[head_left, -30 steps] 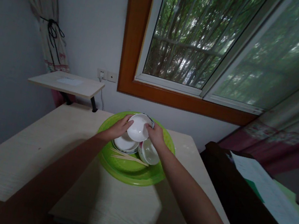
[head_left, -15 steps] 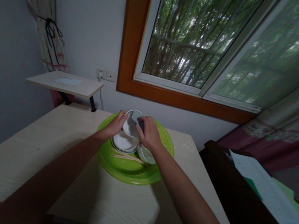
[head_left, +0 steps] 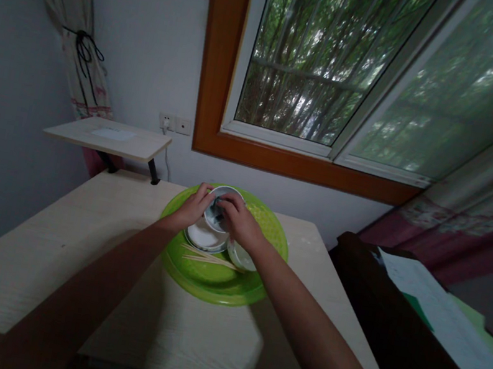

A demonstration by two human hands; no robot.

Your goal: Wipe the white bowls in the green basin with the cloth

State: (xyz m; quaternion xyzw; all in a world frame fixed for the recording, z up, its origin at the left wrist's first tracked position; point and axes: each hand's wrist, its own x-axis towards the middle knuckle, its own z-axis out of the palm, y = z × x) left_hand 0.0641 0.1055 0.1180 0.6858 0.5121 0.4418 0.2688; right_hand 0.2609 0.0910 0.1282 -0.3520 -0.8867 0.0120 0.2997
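My left hand [head_left: 193,208] grips the left rim of a small white bowl [head_left: 216,225], which is tilted with its inside facing me above the green basin [head_left: 209,293]. Inside the bowl, the fingers of my right hand [head_left: 241,222] are closed on a dark grey, crumpled cloth [head_left: 215,206], partly hidden by those fingers. Beneath the held bowl sits a stack of white dishes [head_left: 205,239] in the basin. A second bowl [head_left: 243,258] leans to the right, partly covered by my right wrist. Wooden chopsticks [head_left: 208,257] lie in front of the dishes.
The basin stands on a pale wooden table [head_left: 201,341] against the wall. A small raised shelf [head_left: 139,144] is at the back left. Papers [head_left: 435,298] lie on a dark surface to the right. A window [head_left: 318,64] is behind.
My right hand has moved from the bowl's right rim further into it, taking the dark cloth to the inside. The bowl has shifted slightly right and toward me.
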